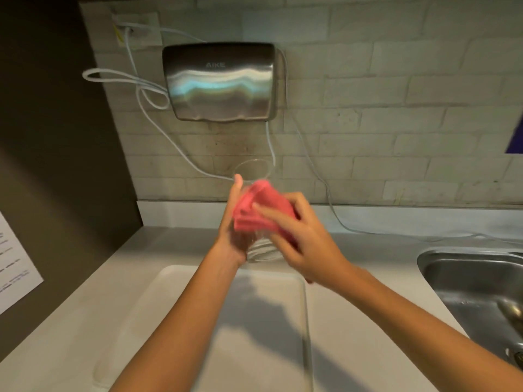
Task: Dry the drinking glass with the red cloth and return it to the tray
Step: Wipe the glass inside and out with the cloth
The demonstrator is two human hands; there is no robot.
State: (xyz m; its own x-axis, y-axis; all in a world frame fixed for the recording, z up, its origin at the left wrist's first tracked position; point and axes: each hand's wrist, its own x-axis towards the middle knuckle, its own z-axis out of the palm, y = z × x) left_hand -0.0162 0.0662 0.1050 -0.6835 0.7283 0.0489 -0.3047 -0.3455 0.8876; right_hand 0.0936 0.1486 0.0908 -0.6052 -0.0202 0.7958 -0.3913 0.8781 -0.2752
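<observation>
glass: clear, held in the air above the far edge of the tray, tilted with its open mouth toward the wall; base end shows below the cloth
left hand: grip closed around the left side of the glass, thumb up along the wall of it near the rim
right hand: grip closed on the cloth, fingers spread flat, pressing it onto the right side of the glass
cloth: red, bunched, wrapped over the middle of the glass between the two hands; blurred
tray: pale, rectangular, on the counter directly below the hands; nothing visible on it but the arms' shadow
counter: light surface, carries the tray
sink: steel, set in the counter right of the tray, well apart from it
hand dryer: steel box on the tiled wall, above and behind the glass
cable: white, runs down the wall behind the glass to the counter, right of the tray
paper: printed sheet on the dark side wall, left of the tray; text unreadable
</observation>
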